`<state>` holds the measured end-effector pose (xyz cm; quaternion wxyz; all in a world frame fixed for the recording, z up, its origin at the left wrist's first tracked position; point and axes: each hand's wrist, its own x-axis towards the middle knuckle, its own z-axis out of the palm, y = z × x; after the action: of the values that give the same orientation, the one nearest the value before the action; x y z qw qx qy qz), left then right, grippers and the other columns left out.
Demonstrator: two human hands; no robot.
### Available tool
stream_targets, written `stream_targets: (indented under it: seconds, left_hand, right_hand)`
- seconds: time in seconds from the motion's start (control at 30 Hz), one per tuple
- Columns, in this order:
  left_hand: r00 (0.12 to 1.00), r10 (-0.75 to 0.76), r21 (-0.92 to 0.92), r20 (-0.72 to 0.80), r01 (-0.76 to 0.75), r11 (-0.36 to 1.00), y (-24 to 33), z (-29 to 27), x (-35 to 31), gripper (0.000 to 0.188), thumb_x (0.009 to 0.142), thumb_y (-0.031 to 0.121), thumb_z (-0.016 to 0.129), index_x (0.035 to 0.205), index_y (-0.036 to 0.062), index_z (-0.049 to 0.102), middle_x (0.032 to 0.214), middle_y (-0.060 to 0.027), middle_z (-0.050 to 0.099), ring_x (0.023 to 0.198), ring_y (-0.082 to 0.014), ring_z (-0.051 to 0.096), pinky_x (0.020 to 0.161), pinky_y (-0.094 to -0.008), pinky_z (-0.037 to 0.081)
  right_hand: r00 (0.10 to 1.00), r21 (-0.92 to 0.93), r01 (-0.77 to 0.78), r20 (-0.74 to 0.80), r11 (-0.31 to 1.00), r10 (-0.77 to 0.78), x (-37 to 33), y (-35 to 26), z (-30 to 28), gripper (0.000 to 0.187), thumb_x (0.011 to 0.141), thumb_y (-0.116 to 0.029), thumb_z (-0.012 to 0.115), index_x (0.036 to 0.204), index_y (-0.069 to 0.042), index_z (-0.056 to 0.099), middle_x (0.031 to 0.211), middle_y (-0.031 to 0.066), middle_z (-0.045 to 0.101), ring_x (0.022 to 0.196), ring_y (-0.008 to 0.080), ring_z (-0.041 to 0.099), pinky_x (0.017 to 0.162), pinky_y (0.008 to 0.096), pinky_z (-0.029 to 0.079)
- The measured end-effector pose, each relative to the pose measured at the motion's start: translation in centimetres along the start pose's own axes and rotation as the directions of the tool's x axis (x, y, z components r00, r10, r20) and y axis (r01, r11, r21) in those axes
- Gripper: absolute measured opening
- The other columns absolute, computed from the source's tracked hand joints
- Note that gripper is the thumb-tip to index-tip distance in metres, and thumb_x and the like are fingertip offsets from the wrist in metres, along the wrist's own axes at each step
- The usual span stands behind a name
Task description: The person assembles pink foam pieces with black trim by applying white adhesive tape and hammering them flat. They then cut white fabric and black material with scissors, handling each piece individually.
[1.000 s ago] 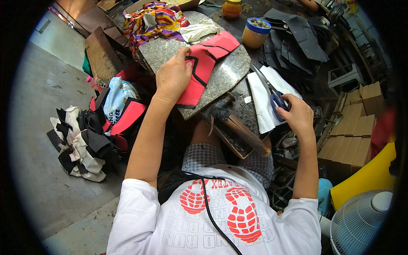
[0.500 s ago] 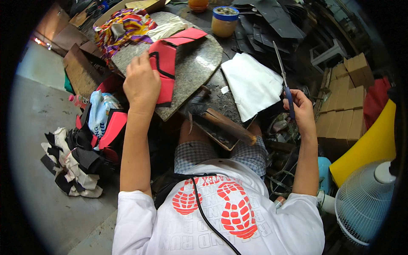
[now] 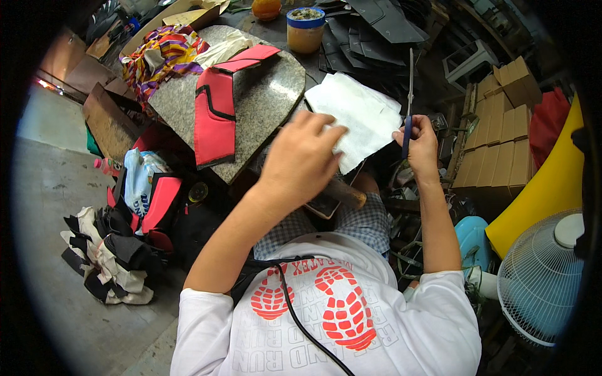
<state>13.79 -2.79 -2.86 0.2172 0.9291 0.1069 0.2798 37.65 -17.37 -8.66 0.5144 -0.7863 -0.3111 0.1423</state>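
Head view: right hand [image 3: 419,139] clamped on the scissors [image 3: 407,128], left hand [image 3: 301,153] with fingers apart by the white sheet [image 3: 357,116].
The sheet lies beyond the right edge of the stone slab [image 3: 269,94]; the red piece [image 3: 214,128] rests along the slab's left side, reaching its near edge. The sheet looks light and limp, likely to fold if pushed — a pinch at a free corner should suit it; the scissors look rigid, best held by the handles. The left hand is blurred and hides the sheet's near-left edge — whether they touch, I cannot tell. The blades show almost edge-on, so their opening is unclear.
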Motion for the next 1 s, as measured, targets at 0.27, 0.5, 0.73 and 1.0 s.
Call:
stream_targets:
  seconds: [0.27, 0.5, 0.73, 1.0]
  left_hand:
    - [0.982, -0.163, 0.178, 0.097, 0.144, 0.974, 0.9, 3.6, 0.4, 0.034, 0.070, 0.020, 0.080, 0.096, 0.0071, 0.063, 0.093, -0.0100, 0.058, 0.094, -0.0295, 0.059, 0.079, -0.0386, 0.051]
    - [0.991, -0.129, 0.318, -0.025, 0.130, 0.939, -1.7, 3.2, -0.8, 0.020, 0.071, 0.008, 0.074, 0.088, 0.0090, 0.063, 0.091, -0.0080, 0.059, 0.090, -0.0287, 0.059, 0.074, -0.0393, 0.052]
    - [0.989, -0.140, 0.265, -0.041, 0.146, 0.953, -1.0, -1.7, -1.3, 0.036, 0.070, 0.019, 0.080, 0.104, 0.0132, 0.069, 0.117, -0.0110, 0.059, 0.112, -0.0313, 0.054, 0.092, -0.0409, 0.048]
    - [0.840, -0.518, -0.670, 0.160, 0.478, 0.569, -1.9, -3.6, -0.2, 0.033, 0.094, 0.028, 0.067, 0.110, -0.0007, 0.065, 0.109, -0.0089, 0.065, 0.096, -0.0159, 0.064, 0.075, -0.0282, 0.054]
  right_hand:
    - [0.996, 0.352, 0.086, -0.053, 0.932, -0.072, -0.8, -3.5, 0.0, 0.036, 0.079, 0.001, 0.077, 0.108, -0.006, 0.056, 0.088, 0.0010, 0.064, 0.080, 0.0075, 0.060, 0.075, 0.0213, 0.048]
    - [0.999, 0.282, 0.034, -0.044, 0.959, -0.022, -0.5, -1.3, -0.2, 0.037, 0.080, 0.001, 0.077, 0.108, -0.003, 0.054, 0.087, 0.0015, 0.063, 0.077, 0.0071, 0.058, 0.069, 0.0195, 0.047]
    - [0.999, 0.334, 0.041, -0.032, 0.942, -0.032, -0.8, -0.5, 0.1, 0.037, 0.081, 0.001, 0.076, 0.110, -0.003, 0.053, 0.090, 0.0031, 0.063, 0.080, 0.0074, 0.059, 0.071, 0.0201, 0.049]
    - [0.937, 0.308, 0.312, 0.059, 0.899, -0.346, -2.4, -6.6, 3.5, 0.037, 0.079, -0.001, 0.074, 0.110, -0.005, 0.053, 0.091, 0.0032, 0.065, 0.081, 0.0087, 0.061, 0.072, 0.0224, 0.051]
